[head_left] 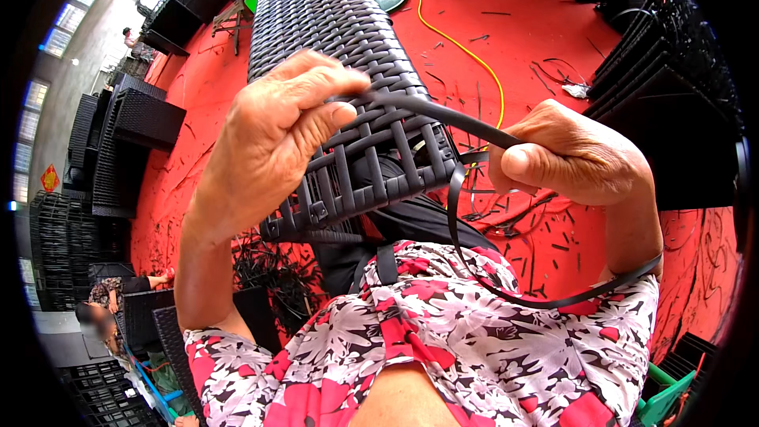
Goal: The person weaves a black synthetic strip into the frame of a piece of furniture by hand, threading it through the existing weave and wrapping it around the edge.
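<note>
The near end of the woven panel (340,47) is hidden behind the left hand (277,130) and the person's lap, and how its lower rim ends is hard to make out. The panel's long axis runs away from the person, its far end pointing up the frame. Both hands pinch 1 black strip (443,115), fingers closed tight on it; the right hand (565,154) holds it just beside the panel's edge, and the strip loops down under the right forearm. Offcuts litter the red floor (538,24), with a yellow cord (466,51) and stacked black crates (134,122) around.
</note>
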Available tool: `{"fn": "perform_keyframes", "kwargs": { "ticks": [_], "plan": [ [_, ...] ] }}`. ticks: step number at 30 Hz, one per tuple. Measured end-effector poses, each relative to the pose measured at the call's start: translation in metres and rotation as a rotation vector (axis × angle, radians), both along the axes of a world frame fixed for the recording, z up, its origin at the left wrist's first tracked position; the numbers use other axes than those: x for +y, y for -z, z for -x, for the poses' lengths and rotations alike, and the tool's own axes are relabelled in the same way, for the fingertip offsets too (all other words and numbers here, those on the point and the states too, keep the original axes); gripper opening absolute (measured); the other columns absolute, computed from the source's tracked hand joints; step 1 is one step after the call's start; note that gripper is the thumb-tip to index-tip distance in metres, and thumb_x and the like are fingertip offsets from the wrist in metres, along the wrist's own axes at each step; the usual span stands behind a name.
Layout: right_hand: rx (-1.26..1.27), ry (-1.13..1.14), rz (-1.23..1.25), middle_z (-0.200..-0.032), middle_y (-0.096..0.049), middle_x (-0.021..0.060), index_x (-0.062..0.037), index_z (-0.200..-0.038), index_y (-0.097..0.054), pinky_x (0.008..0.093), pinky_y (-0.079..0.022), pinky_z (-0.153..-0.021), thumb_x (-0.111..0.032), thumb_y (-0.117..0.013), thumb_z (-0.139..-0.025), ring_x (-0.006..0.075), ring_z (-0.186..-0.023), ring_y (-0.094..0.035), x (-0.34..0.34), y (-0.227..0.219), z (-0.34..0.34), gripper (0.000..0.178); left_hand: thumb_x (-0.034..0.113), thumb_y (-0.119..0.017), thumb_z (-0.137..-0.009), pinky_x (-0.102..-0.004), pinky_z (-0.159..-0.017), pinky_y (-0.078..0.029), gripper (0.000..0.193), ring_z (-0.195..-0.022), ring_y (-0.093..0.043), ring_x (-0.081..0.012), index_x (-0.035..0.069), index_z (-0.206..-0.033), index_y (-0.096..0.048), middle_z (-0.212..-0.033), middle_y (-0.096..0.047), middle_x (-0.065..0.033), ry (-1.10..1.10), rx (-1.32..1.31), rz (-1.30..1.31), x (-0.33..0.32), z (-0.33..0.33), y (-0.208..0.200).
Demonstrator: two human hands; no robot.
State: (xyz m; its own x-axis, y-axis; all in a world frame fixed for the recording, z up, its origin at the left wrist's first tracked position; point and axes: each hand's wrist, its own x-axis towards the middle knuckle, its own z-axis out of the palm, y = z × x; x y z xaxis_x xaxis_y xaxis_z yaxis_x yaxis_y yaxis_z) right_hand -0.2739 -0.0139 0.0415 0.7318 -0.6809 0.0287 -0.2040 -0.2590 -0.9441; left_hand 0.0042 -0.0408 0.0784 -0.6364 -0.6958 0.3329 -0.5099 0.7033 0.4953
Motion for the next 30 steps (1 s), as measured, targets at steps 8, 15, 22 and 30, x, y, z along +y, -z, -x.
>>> {"fn": "perform_keyframes", "kwargs": {
  "ticks": [8,15,22,30],
  "plan": [
    [0.033,0.187,0.234,-0.066,-0.051,0.0016,0.0014,-0.09,-0.062,0.0265,-0.038,-0.053,-0.023,-0.058,-0.092,0.008,-0.061,-0.045,-0.013,-0.01,0.011,0.025,0.003,-0.068,-0.082,-0.0201,-0.05,-0.038,0.007,-0.058,-0.048,-0.0024,-0.002,-0.08,-0.062,-0.064,-0.055,0.0015,-0.054,0.126,-0.366,-0.001,0.013,-0.005],
    [0.047,0.129,0.5,-0.069,-0.063,0.0073,0.0017,-0.097,-0.065,0.0264,-0.045,-0.052,-0.011,-0.061,-0.086,0.0108,-0.057,-0.058,-0.015,-0.01,-0.015,0.017,-0.001,-0.068,-0.078,-0.0232,-0.055,-0.041,0.008,-0.06,-0.052,-0.0095,-0.004,-0.081,-0.061,-0.067,-0.055,-0.0047,0.176,0.024,-0.114,0.001,0.046,0.001],
    [0.01,0.294,0.304,-0.061,-0.053,0.0021,0.0002,-0.094,-0.067,0.0257,-0.035,-0.046,-0.008,-0.066,-0.082,0.0081,-0.052,-0.047,0.005,-0.001,-0.003,0.015,0.001,-0.069,-0.078,-0.0251,-0.055,-0.042,0.011,-0.064,-0.054,-0.0125,-0.002,-0.086,-0.062,-0.081,-0.059,-0.007,0.233,-0.043,-0.036,-0.003,0.027,0.015],
    [-0.051,0.493,0.699,-0.06,-0.052,0.0025,-0.0005,-0.087,-0.07,0.0258,-0.031,-0.046,-0.001,-0.074,-0.07,0.0103,-0.05,-0.044,0.01,0.015,0.012,0.017,0.002,-0.069,-0.072,-0.0452,-0.101,-0.034,0.017,-0.121,-0.045,-0.0367,0.001,-0.089,-0.065,-0.131,-0.048,-0.0191,0.115,-0.191,0.244,0.007,0.033,0.025]
  ]
}}
